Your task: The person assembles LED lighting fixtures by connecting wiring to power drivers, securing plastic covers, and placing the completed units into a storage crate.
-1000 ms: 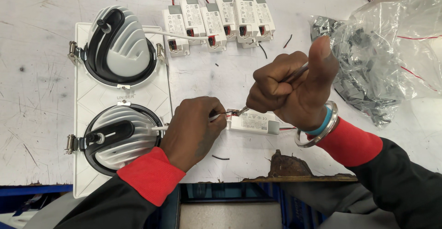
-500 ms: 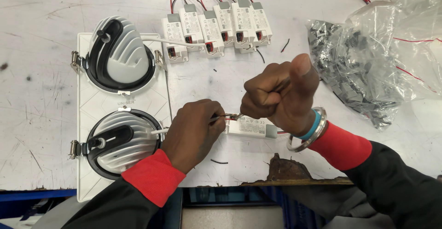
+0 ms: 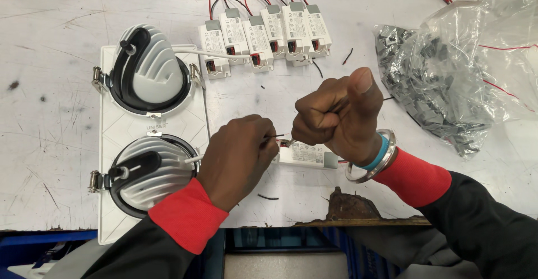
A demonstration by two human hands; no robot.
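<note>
**Hands at a driver, mid-frame**

The left hand is closed, pinching a thin wire between thumb and fingertips just left of centre. The right hand is clenched in a fist with the thumb raised, gripping a slim tool whose tip meets the wire end; the tool itself is mostly hidden. Directly below the fist lies a white driver, flat on the table.

Left of frame, a white twin fixture holds two round lamps, upper and lower. A row of six white drivers with red and black leads sits at upper centre. A clear bag of small dark parts lies at right.
</note>
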